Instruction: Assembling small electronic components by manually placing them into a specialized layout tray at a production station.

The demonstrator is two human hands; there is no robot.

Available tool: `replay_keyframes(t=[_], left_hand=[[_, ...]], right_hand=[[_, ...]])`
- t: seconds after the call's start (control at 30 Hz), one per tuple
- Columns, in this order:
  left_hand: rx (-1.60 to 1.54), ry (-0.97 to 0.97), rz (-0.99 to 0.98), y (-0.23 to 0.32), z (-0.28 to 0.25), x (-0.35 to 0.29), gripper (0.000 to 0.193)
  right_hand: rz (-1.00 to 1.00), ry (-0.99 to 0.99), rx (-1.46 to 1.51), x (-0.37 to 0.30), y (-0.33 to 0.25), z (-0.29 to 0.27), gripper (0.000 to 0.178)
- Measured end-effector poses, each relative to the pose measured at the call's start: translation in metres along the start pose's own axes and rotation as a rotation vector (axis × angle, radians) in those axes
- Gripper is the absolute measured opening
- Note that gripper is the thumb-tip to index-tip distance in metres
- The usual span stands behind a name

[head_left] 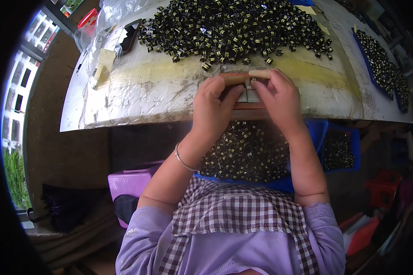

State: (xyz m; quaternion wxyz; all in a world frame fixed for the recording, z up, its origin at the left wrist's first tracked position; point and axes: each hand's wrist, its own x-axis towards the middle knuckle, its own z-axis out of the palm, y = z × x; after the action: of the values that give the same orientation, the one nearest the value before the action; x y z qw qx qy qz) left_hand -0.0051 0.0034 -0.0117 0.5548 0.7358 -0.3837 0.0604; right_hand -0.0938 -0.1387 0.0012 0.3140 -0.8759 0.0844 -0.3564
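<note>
Lilac top [248,250], elbow-length sleeves [326,229], brown-and-white checked apron [238,215], thin silver bangle [178,156], tan finger covers [260,74]

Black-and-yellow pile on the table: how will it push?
The pile would likely spread, not slide as one: pieces lie scattered along its edge. They look blocky, so probably tumble rather than roll; small, so likely light.

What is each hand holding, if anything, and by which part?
The right hand seems to pinch a small dark piece, its held part unclear. Whether the left hand holds anything cannot be told.
</note>
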Motion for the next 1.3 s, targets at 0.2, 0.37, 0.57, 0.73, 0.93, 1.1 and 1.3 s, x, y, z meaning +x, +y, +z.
replay_keyframes(t=[0.2,0.37,0.57,0.73,0.93,1.1,1.3], left_hand=[[0.229,-0.052,0.275,0.002,0.001,0.010,0.012],[-0.064,-0.057,0.044,0.000,-0.002,0.007,0.009],[0.262,-0.002,0.283,0.010,0.003,0.003,0.009],[0.017,-0.051,0.145,-0.003,0.002,0.009,0.009],[0.284,-0.095,0.235,-0.002,-0.001,0.007,0.010],[0.340,-0.068,0.271,0.006,0.003,0.005,0.010],[0.392,-0.040,0.262,0.010,0.003,0.002,0.008]], right_hand=[[0.018,0.009,0.015,0.000,0.003,0.002,0.018],[0.021,-0.013,-0.012,-0.001,0.001,0.001,0.019],[0.013,0.001,0.002,-0.001,0.002,-0.001,0.021],[0.137,-0.078,0.116,0.001,0.003,-0.005,0.019],[0.221,-0.093,0.099,0.003,-0.002,-0.015,0.019],[0.157,-0.114,0.078,0.007,-0.002,-0.020,0.018],[0.115,-0.108,0.050,0.003,-0.003,-0.017,0.019]])
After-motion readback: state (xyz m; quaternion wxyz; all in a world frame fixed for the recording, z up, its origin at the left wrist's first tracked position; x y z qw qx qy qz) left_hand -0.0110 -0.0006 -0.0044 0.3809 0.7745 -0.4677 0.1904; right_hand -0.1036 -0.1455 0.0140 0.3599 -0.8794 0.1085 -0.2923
